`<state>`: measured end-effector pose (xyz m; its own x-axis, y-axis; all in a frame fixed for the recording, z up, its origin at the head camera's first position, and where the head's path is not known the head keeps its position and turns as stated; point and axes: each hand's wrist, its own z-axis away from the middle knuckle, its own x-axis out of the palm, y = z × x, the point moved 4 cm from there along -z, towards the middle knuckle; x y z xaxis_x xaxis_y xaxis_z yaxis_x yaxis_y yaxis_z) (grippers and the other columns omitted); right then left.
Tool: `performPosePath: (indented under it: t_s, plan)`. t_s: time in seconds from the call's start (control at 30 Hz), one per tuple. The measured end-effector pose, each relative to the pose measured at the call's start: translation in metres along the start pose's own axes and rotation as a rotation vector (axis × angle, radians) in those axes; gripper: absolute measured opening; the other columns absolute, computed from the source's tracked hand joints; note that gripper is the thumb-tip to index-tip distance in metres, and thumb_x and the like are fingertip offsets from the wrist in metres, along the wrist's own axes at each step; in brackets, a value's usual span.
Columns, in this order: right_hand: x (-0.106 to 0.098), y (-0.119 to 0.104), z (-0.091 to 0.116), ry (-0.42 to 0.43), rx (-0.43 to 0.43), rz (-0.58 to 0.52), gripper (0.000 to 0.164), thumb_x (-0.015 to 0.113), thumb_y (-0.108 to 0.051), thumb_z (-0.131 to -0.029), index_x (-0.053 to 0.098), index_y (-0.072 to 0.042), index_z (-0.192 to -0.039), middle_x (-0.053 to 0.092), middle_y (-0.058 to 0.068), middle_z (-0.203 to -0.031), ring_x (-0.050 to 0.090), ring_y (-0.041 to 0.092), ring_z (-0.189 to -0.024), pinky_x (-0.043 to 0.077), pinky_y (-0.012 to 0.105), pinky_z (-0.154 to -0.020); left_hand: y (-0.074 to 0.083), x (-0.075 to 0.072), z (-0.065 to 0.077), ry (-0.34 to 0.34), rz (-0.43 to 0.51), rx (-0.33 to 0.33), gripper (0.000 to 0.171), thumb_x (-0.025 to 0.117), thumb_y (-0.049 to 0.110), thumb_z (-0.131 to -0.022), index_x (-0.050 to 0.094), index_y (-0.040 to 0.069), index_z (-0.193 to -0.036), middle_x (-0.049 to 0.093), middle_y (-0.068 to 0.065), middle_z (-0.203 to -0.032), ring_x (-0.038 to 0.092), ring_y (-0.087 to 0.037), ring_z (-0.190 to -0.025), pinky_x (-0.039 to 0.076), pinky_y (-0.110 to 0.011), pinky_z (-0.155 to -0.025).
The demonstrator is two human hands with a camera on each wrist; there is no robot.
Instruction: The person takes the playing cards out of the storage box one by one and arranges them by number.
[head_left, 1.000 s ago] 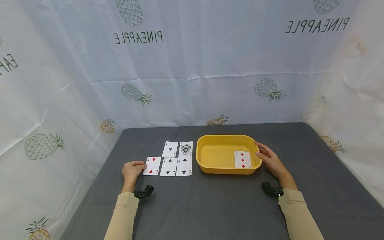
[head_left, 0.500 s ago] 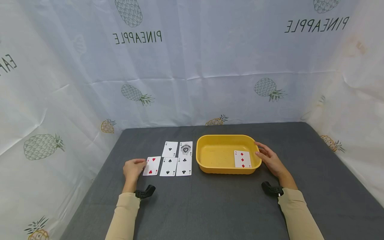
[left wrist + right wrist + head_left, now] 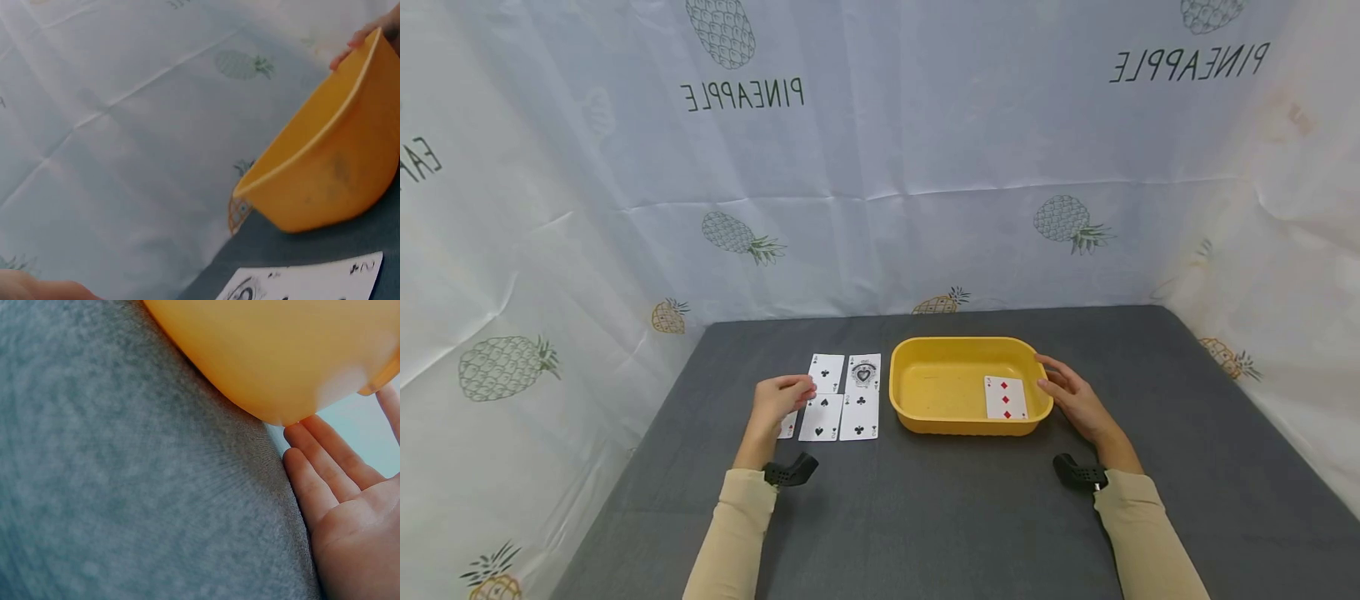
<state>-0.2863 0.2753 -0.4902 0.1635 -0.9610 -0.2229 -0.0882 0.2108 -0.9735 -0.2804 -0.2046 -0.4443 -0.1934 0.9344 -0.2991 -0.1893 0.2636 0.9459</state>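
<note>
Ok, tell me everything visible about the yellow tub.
The yellow tub is open-topped, rectangular with rounded corners, apparently plastic, with grey smudges on its outer wall. It stands upright on the grey tabletop, right of the laid-out cards. One diamonds card sits inside toward the near right corner; the right hand touches the tub's right end.

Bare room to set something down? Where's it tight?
Bare: table between the sleeves, in front of the tub; table right of the right hand; inside the tub, left of its card. Tight: around the left hand and cards, left of the tub.
</note>
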Motion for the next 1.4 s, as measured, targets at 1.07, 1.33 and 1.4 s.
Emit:
performPosePath:
  t_s: [1.07,1.33,1.4]
  plan:
    - [0.0,-0.001,-0.001,0.006,0.027,-0.008,0.058,0.051,-0.026,-0.1,0.028,-0.013,-0.151,0.04,0.018,-0.143,0.052,-0.014,-0.103,0.046,0.003,-0.086,0.073,0.179,0.047,-0.461,0.123,-0.011,0.032,0.06,0.012,-0.094,0.063,-0.008,-0.119,0.07,-0.024,-0.112,0.073,-0.027,-0.098,0.058,-0.037,-0.091]
    - [-0.001,0.0,0.0,0.003,0.026,-0.018,0.059,0.051,-0.028,-0.1,0.027,-0.012,-0.151,0.045,0.003,-0.136,0.053,-0.013,-0.104,0.046,0.004,-0.086,0.072,0.217,0.05,-0.482,0.038,-0.081,0.028,0.064,0.017,-0.091,0.069,-0.001,-0.111,0.074,-0.015,-0.105,0.073,-0.022,-0.091,0.06,-0.032,-0.087]
    - [-0.001,0.0,0.0,0.004,0.031,-0.023,0.059,0.052,-0.028,-0.1,0.027,-0.013,-0.151,0.045,-0.004,-0.133,0.052,-0.014,-0.104,0.046,0.003,-0.087,0.071,0.225,0.05,-0.482,0.049,-0.105,0.028,0.066,0.016,-0.09,0.069,-0.002,-0.111,0.074,-0.015,-0.104,0.073,-0.022,-0.091,0.06,-0.032,-0.086]
